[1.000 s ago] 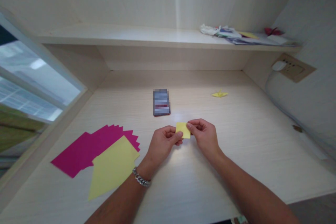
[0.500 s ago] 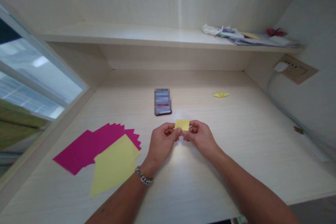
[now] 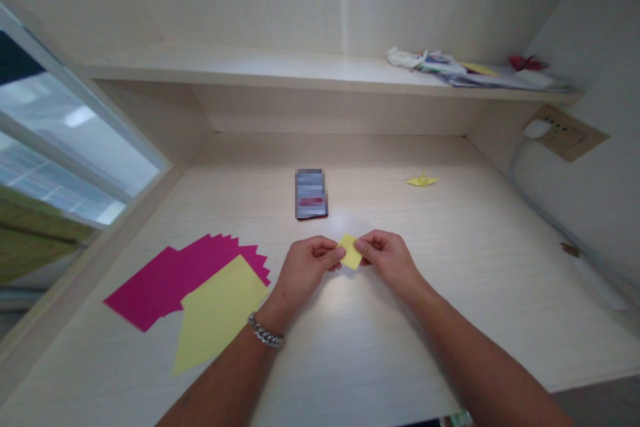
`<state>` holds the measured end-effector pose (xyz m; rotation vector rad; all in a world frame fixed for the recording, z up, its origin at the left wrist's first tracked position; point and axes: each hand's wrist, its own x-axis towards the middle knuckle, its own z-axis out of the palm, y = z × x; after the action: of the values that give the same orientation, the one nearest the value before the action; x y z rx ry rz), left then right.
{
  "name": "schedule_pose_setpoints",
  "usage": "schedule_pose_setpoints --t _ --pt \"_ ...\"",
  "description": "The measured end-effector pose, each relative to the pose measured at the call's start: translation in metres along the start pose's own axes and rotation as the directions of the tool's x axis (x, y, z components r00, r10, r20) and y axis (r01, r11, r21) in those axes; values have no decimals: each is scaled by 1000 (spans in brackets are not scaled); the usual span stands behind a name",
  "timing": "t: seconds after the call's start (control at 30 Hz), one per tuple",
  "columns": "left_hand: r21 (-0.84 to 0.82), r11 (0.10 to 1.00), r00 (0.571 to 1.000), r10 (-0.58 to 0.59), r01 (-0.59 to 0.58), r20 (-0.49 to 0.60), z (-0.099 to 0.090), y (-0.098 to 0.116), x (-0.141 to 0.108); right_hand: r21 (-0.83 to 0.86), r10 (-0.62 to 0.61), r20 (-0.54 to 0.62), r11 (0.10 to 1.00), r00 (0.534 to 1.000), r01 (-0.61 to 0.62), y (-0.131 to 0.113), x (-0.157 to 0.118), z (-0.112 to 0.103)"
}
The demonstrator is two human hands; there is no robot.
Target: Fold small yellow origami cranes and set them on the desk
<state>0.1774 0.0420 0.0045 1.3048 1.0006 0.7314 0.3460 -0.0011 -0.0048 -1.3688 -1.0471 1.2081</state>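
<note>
A small yellow square of folded paper (image 3: 351, 255) is held up between my two hands, turned so that a corner points down. My left hand (image 3: 311, 268) pinches its left side between thumb and fingers. On the opposite side, my right hand (image 3: 389, 255) grips the paper in the same way. A chain bracelet (image 3: 265, 331) circles my left wrist. Just beyond the hands lies a phone (image 3: 311, 194) with a blurred screen. Farther right on the desk sits a yellow folded paper crane (image 3: 422, 181).
Magenta sheets (image 3: 145, 290) lie fanned at the left, partly under yellow sheets (image 3: 220, 310). A shelf (image 3: 300, 72) crosses the back, with crumpled papers (image 3: 450, 68) on its right end. A cable runs from a wall socket (image 3: 567, 133) down the right side.
The yellow paper has turned from lying level to standing on a corner. Both hands have shifted their hold to its left and right sides, with the thumbs farther apart.
</note>
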Motion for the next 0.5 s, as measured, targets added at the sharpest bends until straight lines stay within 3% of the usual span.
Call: schedule_pose_setpoints --t 0.1,0.2,0.3,0.5 --pt "4 999 997 43 -43 -67 -2 -4 2 -3 33 86 999 996 -33 1 -1 1" --pt "165 980 991 126 -116 -55 -3 -4 0 -16 -5 124 1000 992 7 -1 -2 1" --pt "259 954 988 153 -150 8 -2 -2 -3 -66 -77 73 994 994 82 -5 -3 2" --pt "89 995 999 40 -41 10 0 0 -2 -118 -117 -86 987 989 107 -1 -2 4"
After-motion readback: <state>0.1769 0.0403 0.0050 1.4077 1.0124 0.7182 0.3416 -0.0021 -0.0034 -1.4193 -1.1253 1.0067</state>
